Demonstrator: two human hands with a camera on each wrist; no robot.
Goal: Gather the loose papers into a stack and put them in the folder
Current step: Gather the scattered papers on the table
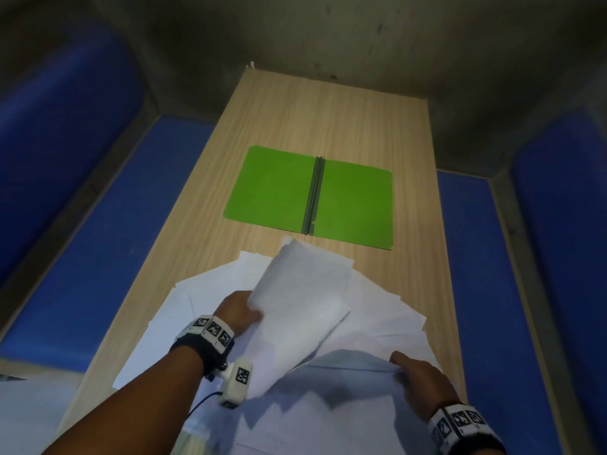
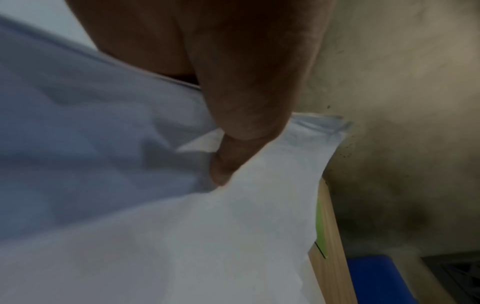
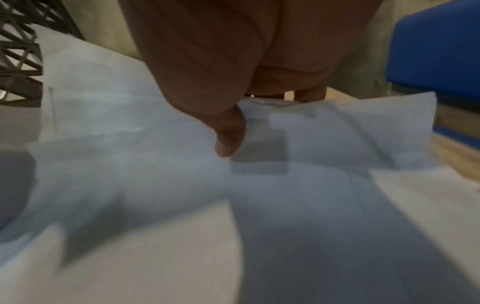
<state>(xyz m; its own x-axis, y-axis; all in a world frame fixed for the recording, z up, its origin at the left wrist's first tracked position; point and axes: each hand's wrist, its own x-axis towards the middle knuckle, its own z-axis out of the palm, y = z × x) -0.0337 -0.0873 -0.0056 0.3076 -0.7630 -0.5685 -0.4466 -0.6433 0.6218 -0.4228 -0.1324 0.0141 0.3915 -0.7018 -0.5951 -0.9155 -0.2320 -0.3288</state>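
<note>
White loose papers [image 1: 377,310] uncounted, left hand [image 1: 238,311] gripping a lifted bunch [image 1: 305,300], right hand [image 1: 418,377] pinching sheets, one green folder [image 1: 272,188] open

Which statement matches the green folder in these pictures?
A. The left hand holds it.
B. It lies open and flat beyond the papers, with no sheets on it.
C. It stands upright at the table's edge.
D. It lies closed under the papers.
B: the green folder lies spread open on the wooden table, both halves bare, while the left hand grips a bundle of white papers nearer the person.
</note>
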